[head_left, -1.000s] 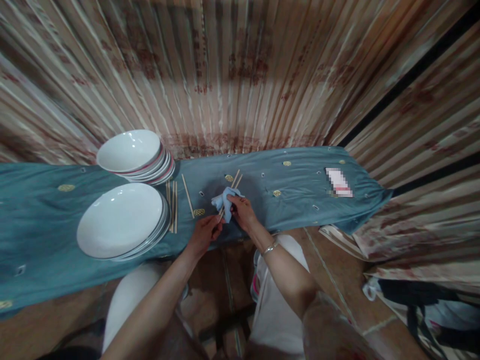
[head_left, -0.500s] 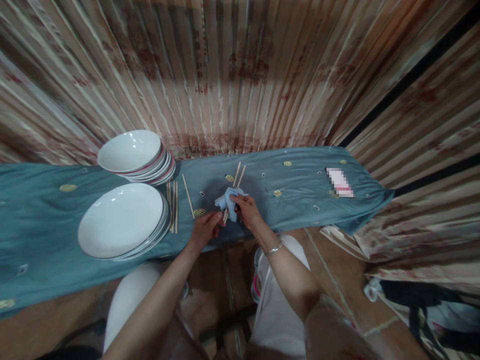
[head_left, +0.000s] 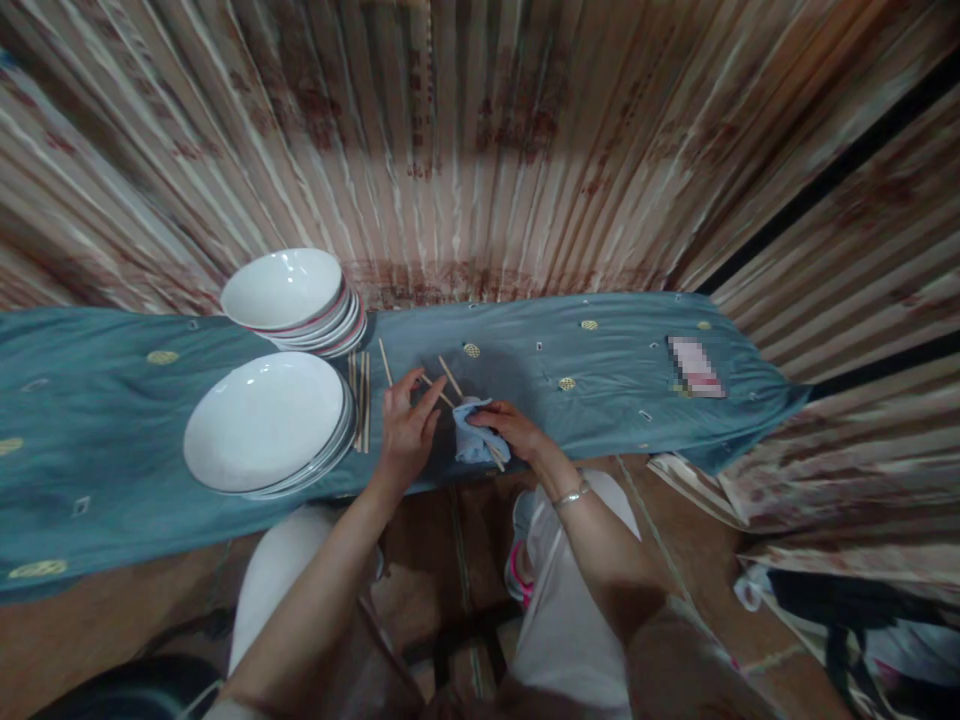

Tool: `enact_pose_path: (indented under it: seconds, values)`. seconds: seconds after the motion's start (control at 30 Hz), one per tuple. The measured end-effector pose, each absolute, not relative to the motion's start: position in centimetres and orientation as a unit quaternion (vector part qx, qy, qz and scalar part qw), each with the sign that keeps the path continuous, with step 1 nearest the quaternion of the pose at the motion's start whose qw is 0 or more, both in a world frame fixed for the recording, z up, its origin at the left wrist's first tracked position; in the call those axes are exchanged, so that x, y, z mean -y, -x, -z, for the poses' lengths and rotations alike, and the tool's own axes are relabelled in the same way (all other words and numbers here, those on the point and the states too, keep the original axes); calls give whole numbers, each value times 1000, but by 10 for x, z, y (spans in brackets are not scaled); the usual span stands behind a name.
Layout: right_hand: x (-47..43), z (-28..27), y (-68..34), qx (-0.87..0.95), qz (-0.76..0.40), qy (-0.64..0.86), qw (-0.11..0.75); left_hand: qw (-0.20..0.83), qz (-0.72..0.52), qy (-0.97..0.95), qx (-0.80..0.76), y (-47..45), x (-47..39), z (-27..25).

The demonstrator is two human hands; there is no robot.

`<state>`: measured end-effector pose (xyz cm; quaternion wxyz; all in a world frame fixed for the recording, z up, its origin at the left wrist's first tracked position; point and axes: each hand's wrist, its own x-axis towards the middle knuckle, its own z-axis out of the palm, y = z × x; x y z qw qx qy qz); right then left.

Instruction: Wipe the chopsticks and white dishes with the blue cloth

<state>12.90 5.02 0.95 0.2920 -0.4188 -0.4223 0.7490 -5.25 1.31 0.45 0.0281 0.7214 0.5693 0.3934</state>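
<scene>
My right hand (head_left: 514, 428) is closed on a light blue cloth (head_left: 474, 442), which is wrapped around a pair of wooden chopsticks (head_left: 450, 377). The chopsticks slant, their upper ends sticking out toward the far left and their lower ends showing below the cloth. Left of them is my left hand (head_left: 405, 430), its thumb and fingers spread, with the fingertips close by the upper end of one chopstick; whether they touch it I cannot tell. A single chopstick (head_left: 385, 360) lies just beyond the left fingers, partly hidden by them. More chopsticks (head_left: 363, 400) lie side by side farther left.
Two stacks stand on the left: white bowls (head_left: 285, 290) at the back and wide white plates (head_left: 262, 425) in front. A blue-green patterned cloth (head_left: 615, 400) covers the narrow table. A blurred pink-white item (head_left: 696, 367) lies at right. Pleated curtains (head_left: 480, 150) hang behind.
My left hand has moved off the chopsticks' lower ends, up and left, and its fingers have spread. The held chopsticks now lean left instead of right. The view has shifted slightly.
</scene>
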Motion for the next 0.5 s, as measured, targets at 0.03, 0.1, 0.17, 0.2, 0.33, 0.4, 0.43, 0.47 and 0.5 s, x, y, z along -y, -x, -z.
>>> enact_pose_path:
  seconds: [0.03, 0.1, 0.17, 0.2, 0.33, 0.4, 0.43, 0.47, 0.5]
  values:
    - [-49, -10, -130, 434, -752, 415, 272, 8, -376, -730, -571, 52, -12, -5]
    - [-48, -10, -133, 461, -749, 408, 246, -20, -348, -740, -575, 51, -10, -5]
    - [-48, -9, -137, 483, -744, 405, 222, -30, -327, -752, -572, 51, -9, -5]
    - [-48, -8, -139, 491, -741, 406, 213, -30, -318, -759, -567, 52, -9, -5]
    - [-47, -7, -147, 518, -730, 411, 174, -24, -302, -783, -544, 56, -8, -4]
    - [-48, -8, -152, 526, -730, 409, 155, -17, -301, -792, -530, 58, -8, -3]
    - [-49, -9, -154, 527, -730, 408, 148, -12, -301, -796, -524, 59, -8, -3]
    - [-50, -10, -156, 526, -732, 409, 141, -6, -301, -800, -520, 60, -8, -2]
    - [-50, -10, -159, 526, -732, 411, 137, 0, -302, -800, -518, 61, -8, -2]
